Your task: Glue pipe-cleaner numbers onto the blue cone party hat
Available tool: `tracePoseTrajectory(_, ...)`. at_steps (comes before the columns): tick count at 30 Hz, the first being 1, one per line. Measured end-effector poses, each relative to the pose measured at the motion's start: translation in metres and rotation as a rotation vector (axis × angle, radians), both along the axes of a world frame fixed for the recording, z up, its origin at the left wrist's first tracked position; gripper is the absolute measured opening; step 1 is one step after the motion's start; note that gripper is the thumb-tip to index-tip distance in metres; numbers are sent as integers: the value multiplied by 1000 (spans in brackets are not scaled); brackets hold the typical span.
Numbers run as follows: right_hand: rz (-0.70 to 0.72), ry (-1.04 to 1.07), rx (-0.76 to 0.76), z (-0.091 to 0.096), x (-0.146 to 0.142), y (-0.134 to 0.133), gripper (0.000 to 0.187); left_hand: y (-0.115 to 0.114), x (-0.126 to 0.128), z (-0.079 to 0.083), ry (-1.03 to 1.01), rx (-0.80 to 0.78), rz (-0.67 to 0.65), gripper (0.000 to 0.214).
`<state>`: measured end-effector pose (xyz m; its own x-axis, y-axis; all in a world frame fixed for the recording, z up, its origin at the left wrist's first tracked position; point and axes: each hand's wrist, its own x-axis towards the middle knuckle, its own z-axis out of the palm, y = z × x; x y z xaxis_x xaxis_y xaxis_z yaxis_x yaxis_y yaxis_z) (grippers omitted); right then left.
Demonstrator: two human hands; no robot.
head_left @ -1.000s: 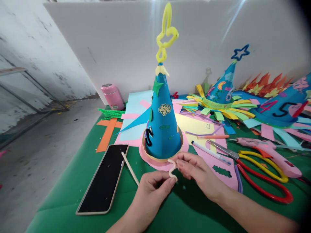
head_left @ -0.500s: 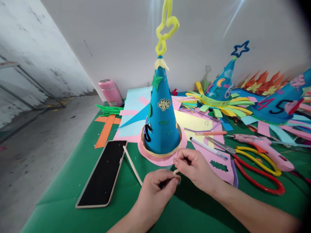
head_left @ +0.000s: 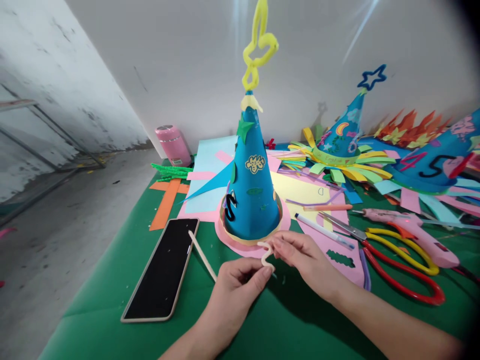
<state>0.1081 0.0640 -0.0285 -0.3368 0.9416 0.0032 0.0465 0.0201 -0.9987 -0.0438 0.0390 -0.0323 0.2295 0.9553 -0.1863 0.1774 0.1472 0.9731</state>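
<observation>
A cream pipe cleaner point(head_left: 202, 256) runs from beside the phone into my left hand point(head_left: 240, 295). Its far end, bent into an S-shaped curl, shows between my hands. My left thumb and fingers pinch it just below the curl. My right hand point(head_left: 305, 257) has its fingertips closed on the side of the curl. Just behind both hands stands a blue paper cone hat point(head_left: 255, 200) with a pink brim, a green star, a black squiggle and a yellow pipe-cleaner topper point(head_left: 258, 47).
Left of my hands lies a black-screened phone point(head_left: 163, 270). To the right are scissors point(head_left: 397, 295), a pink glue gun point(head_left: 412, 235) and a marker point(head_left: 324, 231). Another cone hat point(head_left: 345, 132) and a pink bottle point(head_left: 173, 146) stand further back on the green table point(head_left: 101, 300).
The pipe cleaner's end now shows a more open S-curve, its tip pointing left above my left fingers. My right fingers have shifted slightly to the right. The view has moved a little.
</observation>
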Motion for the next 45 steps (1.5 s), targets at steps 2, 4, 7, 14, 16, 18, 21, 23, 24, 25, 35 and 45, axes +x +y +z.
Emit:
tracePoseTrajectory(2, 11, -4, 4, -1, -1, -1, 22, 0, -1, 1, -28, -35, -2, 26)
tracePoseTrajectory(4, 19, -8, 8, -2, -2, -1, 19, 0, -1, 1, -56, -57, -18, 25)
tracePoseTrajectory(7, 22, -9, 20, -3, -3, -2, 18, -1, 0, 1, -144, -80, -35, 21)
tracePoseTrajectory(14, 31, -131, 118, -4, -2, -3, 15, 0, 2, 2, -208, -116, 53, 21)
tracePoseTrajectory(16, 44, -151, 143, -4, -2, -3, 15, 1, 1, 1, -209, -111, 47, 21)
tracePoseTrajectory(18, 65, -160, 163, -3, -2, -2, 15, 0, 1, 0, -213, -93, 39, 20)
tracePoseTrajectory(21, 95, -165, 174, -1, 0, -2, 14, 0, 0, 0, -205, -68, 29, 20)
tracePoseTrajectory(23, 115, -173, 176, 0, 1, -1, 14, -1, -1, 0, -197, -76, 23, 20)
tracePoseTrajectory(24, 125, -179, 181, 0, 2, -1, 14, -1, -1, -1, -196, -86, 20, 20)
tracePoseTrajectory(25, 136, -185, 185, 1, 3, -1, 15, -1, -1, -1, -196, -100, 17, 20)
tracePoseTrajectory(35, 169, -168, 62, 1, 6, 4, 21, 5, -4, -1, -202, -163, 46, 24)
tracePoseTrajectory(45, 142, -196, 59, 0, 4, 1, 20, 7, -4, 0, -96, 14, 34, 19)
